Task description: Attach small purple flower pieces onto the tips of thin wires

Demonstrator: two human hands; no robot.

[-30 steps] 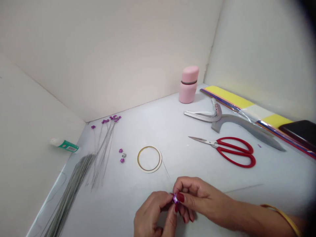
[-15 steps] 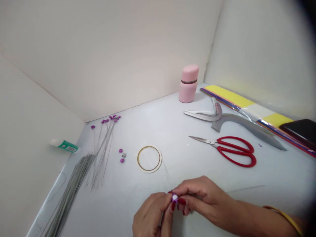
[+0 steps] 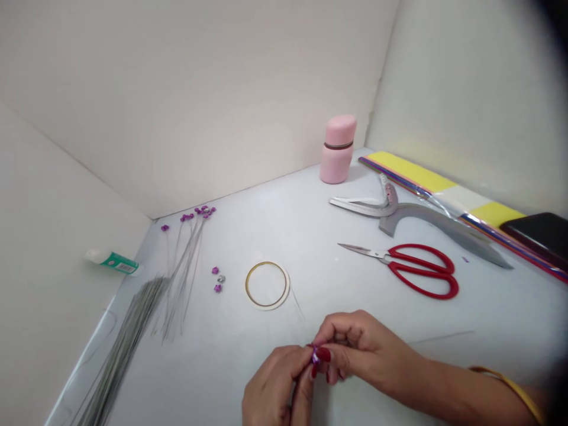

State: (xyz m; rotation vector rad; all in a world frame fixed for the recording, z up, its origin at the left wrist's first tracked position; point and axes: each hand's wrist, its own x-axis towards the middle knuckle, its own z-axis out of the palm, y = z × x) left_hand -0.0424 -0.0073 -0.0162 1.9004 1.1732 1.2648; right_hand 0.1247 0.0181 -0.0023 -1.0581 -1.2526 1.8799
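Observation:
Between the fingertips of my left hand (image 3: pixel 277 381) and my right hand (image 3: pixel 370 349) is a small purple and white piece like a folded paper star (image 3: pixel 315 356). Both hands pinch it close together above the table's front, and the fingers cover most of it. From behind my right wrist a thin wire (image 3: pixel 444 337) runs to the right; I cannot tell if it joins the piece. A roll of narrow tape (image 3: pixel 267 306) lies ahead of my hands. Left of it sit two purple stars (image 3: pixel 218 289) and a silver one (image 3: pixel 221 278).
Purple stars on wire stems (image 3: pixel 189 218) and a wire bundle (image 3: pixel 128 349) lie left, near a green-and-white tube (image 3: pixel 119 264). At right are red-handled scissors (image 3: pixel 421 270), grey curved cutouts (image 3: pixel 444 222), coloured strips (image 3: pixel 408 168), a black object (image 3: pixel 539 236) and a pink flask (image 3: pixel 338 151).
My right thumb has pressed over the piece, so less of its white face shows. Both hands have shifted slightly; the view has moved a little too.

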